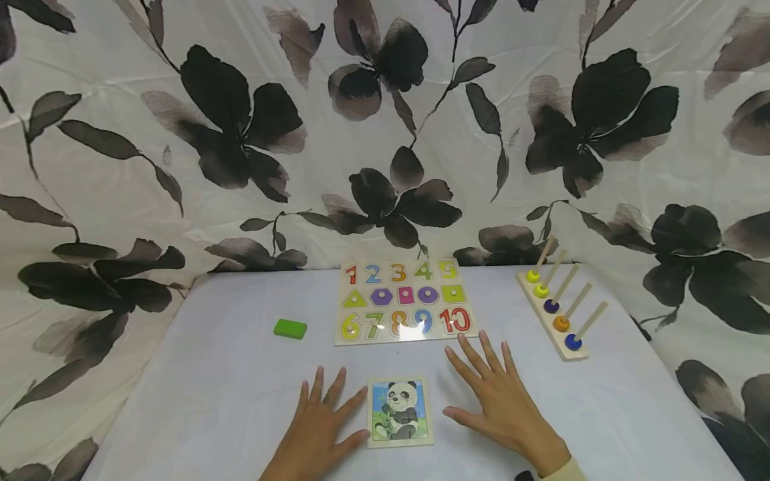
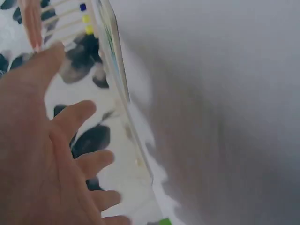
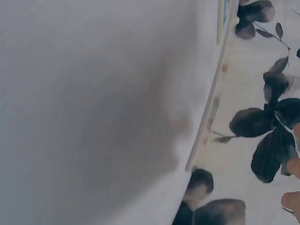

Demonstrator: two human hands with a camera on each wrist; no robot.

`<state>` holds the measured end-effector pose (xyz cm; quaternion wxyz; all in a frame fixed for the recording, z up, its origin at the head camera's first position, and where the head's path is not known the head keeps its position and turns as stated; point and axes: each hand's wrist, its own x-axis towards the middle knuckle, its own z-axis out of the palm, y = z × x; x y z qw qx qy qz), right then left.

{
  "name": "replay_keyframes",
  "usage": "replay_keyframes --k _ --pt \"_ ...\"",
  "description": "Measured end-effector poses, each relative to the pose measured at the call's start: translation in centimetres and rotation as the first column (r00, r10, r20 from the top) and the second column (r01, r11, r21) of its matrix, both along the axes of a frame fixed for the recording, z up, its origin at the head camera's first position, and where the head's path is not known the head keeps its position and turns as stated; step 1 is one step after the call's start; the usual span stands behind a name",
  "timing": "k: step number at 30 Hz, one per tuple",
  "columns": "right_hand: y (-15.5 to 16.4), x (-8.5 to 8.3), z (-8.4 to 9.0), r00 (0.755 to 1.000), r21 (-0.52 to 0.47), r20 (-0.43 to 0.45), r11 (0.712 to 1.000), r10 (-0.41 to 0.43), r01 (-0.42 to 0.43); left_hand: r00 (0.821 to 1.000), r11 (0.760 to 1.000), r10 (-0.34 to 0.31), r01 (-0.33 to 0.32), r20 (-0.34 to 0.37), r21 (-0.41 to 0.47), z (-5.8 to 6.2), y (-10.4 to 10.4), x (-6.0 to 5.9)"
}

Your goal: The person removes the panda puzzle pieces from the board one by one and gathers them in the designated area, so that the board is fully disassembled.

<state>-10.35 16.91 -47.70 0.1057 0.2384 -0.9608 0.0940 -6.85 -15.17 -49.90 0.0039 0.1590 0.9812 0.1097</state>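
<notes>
A small wooden puzzle board with a panda picture point(image 1: 400, 411) lies on the white tabletop in the head view. My left hand point(image 1: 315, 431) is just left of it, fingers spread, with the thumb and index tips close to its edge; whether they touch it I cannot tell. My right hand point(image 1: 502, 407) hovers or rests to the right of the puzzle, fingers spread and holding nothing. In the left wrist view the left hand point(image 2: 51, 154) has its fingers apart and holds nothing. Only fingertips point(image 3: 294, 166) of the right hand appear at the right wrist view's edge.
Behind the panda puzzle lies a wooden number and shape board point(image 1: 411, 284). A green block point(image 1: 290, 329) lies to its left. A peg board point(image 1: 577, 356) with several upright sticks and coloured beads stands at the right. Floral cloth point(image 1: 385, 133) hangs behind the table.
</notes>
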Motion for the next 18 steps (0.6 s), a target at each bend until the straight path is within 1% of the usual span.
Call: replay_keyframes --k 2,4,6,9,11,13,15,18 --pt "-0.9 -0.3 -0.2 0.998 -0.070 0.059 0.997 0.021 -0.017 0.996 0.998 -0.044 0.040 0.073 0.056 0.0 0.2 0.2" --pt "-1.8 -0.8 -0.5 0.990 -0.159 0.127 0.986 0.063 -0.042 0.990 0.992 -0.085 0.074 0.115 0.100 0.0 0.3 0.2" --pt "-2.7 -1.3 -0.7 0.972 -0.254 0.202 0.965 0.119 -0.065 0.984 0.987 -0.115 0.098 0.138 0.124 0.0 0.4 0.2" --pt "-4.2 -2.0 -0.8 0.933 -0.355 0.292 0.930 0.210 -0.098 0.978 0.985 -0.142 0.124 0.152 0.123 0.0 0.5 0.1" --pt "-5.2 -2.4 -0.8 0.908 -0.368 0.335 0.922 0.253 -0.122 0.976 0.984 -0.151 0.133 0.156 0.116 0.0 0.6 0.0" --pt "-6.1 -2.8 -0.7 0.890 -0.357 0.349 0.920 0.293 -0.163 0.976 0.983 -0.163 0.148 0.147 0.107 0.0 0.7 0.0" --pt "-7.0 -3.2 -0.7 0.877 -0.335 0.354 0.919 0.326 -0.207 0.976 0.981 -0.179 0.167 0.127 0.099 0.0 0.9 0.0" --pt "-8.0 -3.6 -0.7 0.866 -0.318 0.355 0.916 0.353 -0.243 0.972 0.973 -0.214 0.204 0.094 0.106 0.2 1.3 0.2"
